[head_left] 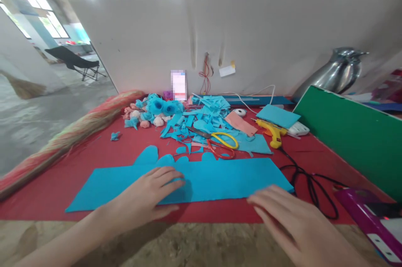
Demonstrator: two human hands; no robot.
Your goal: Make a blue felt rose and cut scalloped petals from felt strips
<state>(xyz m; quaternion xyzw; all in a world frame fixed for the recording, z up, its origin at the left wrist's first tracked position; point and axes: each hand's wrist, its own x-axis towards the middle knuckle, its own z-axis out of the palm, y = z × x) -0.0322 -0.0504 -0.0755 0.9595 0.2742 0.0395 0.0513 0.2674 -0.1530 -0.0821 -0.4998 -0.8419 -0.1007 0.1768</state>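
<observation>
A long folded strip of bright blue paper lies across the front of the red table top. Over its left half, my left hand rests with fingers loosely stretched and thumb apart. My right hand is by the strip's lower right corner, its fingers extended and slightly blurred; I cannot tell whether the fingertips touch the paper. Neither hand grips anything. Cut blue petal shapes peek out behind the strip. Just beyond lie scissors with one yellow and one red handle.
Blue scraps and paper flowers heap up at the back. To the right are a yellow glue gun with a black cord, a green board, a steel jug and a magenta device. A fibre bundle borders the left.
</observation>
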